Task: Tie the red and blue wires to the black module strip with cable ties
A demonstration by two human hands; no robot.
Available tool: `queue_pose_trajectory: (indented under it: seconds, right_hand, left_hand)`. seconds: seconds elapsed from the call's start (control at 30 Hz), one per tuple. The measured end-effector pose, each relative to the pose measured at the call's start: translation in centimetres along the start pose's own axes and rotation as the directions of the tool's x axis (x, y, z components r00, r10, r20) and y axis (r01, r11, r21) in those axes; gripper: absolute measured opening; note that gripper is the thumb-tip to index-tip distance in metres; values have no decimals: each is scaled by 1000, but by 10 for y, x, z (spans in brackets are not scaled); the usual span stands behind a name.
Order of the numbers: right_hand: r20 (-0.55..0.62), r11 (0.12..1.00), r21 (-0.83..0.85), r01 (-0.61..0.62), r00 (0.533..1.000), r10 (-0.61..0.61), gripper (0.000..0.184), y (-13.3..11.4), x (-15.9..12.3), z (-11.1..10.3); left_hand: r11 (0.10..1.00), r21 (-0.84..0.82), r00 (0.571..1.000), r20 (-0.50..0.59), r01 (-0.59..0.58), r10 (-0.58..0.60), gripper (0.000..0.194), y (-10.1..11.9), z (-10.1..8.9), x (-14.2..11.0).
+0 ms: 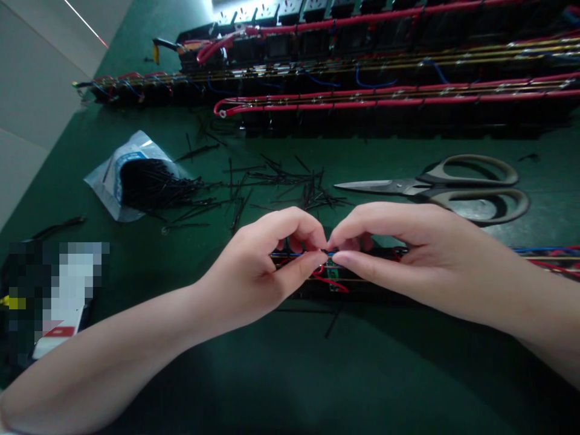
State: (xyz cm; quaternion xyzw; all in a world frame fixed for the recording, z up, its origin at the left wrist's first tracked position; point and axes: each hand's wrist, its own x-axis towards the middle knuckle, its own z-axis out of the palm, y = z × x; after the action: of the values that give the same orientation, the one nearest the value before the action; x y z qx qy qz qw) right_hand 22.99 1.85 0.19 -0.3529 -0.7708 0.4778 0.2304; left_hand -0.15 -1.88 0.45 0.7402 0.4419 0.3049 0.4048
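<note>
My left hand (267, 260) and my right hand (408, 254) meet fingertip to fingertip over a long dark wired strip (333, 284). Each pinches with thumb and forefinger, and whatever lies between the tips is too small to make out. Just below the fingertips, a red wire (333, 283) curls across a small green board on the strip. Blue and red wires run along the strip and come out past my right wrist. Both hands hide much of the strip's upper side.
Behind my hands lie loose black cable ties (290, 178), spilling from a clear plastic bag (140, 175). Scissors (435, 187) rest behind my right hand. Long wired assemblies (362, 103) with red cables span the back. A partly blurred white-and-dark object (67, 302) sits at left.
</note>
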Motion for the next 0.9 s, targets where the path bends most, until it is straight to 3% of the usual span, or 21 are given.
queue_pose_trajectory:
  seconds: [0.13, 0.47, 0.9]
  right_hand:
    - [9, 1000, 0, -17, 1000, 17, 18, -4, 2, -1]
    - [-161, 984, 143, -102, 979, 125, 15, 0, -2, -2]
    - [-241, 966, 246, -72, 961, 134, 12, 1, -1, -1]
  left_hand:
    - [1000, 18, 1000, 4, -9, 9, 12, 0, 0, -1]
    - [999, 44, 1000, -10, 1, 0, 12, 0, 2, -2]
    - [997, 66, 1000, 4, -25, 25, 12, 0, 1, -3]
